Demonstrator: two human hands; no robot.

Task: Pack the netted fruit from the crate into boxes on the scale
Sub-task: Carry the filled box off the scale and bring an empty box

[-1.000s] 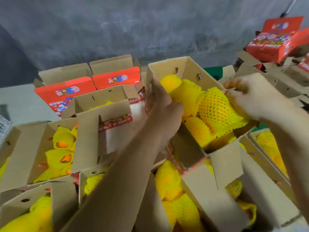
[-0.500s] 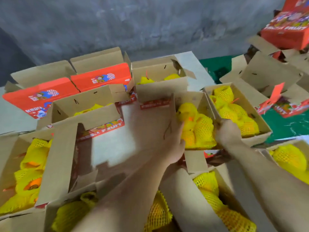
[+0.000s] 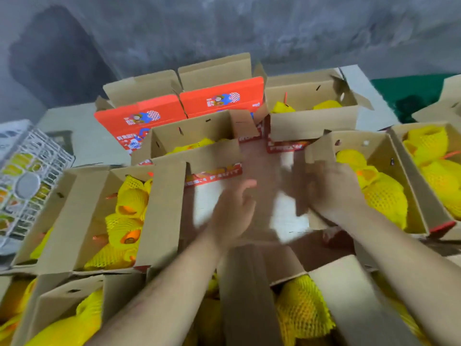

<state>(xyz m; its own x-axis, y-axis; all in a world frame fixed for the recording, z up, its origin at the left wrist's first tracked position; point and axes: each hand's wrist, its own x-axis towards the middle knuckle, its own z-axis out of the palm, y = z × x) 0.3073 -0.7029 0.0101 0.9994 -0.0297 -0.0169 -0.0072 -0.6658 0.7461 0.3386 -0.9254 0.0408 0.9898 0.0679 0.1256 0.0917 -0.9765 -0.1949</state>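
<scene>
Netted fruit in yellow foam mesh fills the open cardboard box right of centre in the head view, which sits among many other open boxes. Its left flap stands up beside the right hand. That hand is blurred; its fingers seem curled around the flap's lower edge, though I cannot tell for certain whether they grip it. The left hand hangs over a bare patch of pale surface between the boxes, fingers loosely spread and holding nothing, also blurred.

More netted fruit lies in the box on the left, where orange skin shows through the mesh openings, and in the box at the far right. Two boxes with red printed lids stand open at the back against a grey wall. A white plastic crate sits at the left edge.
</scene>
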